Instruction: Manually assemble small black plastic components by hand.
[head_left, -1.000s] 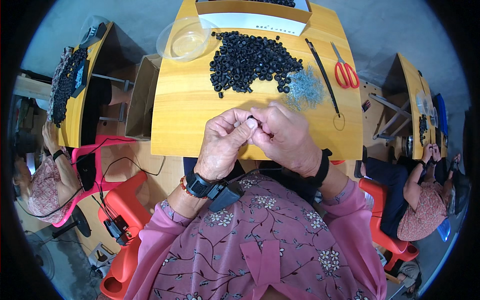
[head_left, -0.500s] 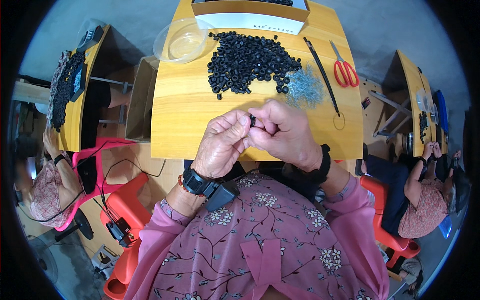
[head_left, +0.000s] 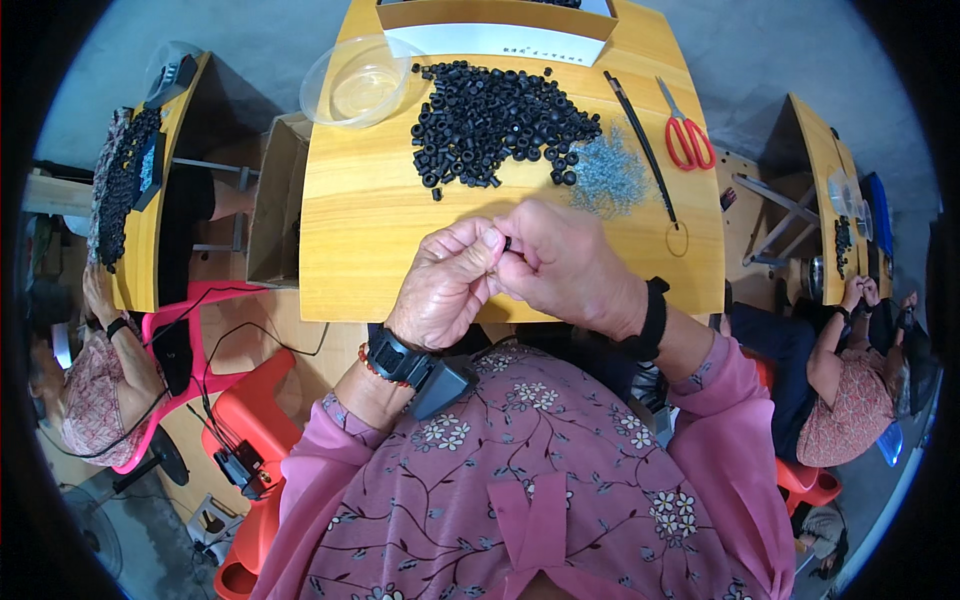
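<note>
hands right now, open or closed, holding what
Left hand: closed, pinching a small black piece.
Right hand: closed on the same piece, which is partly hidden.

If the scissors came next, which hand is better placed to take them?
Likely the right hand: it is nearer the scissors at the right of the table; the left hand is farther. Both, though, meet at a small black piece.

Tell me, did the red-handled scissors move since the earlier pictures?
No. Against the table, the red-handled scissors lie in the same spot, right of the black rod; only the whole view has shifted a little.
</note>
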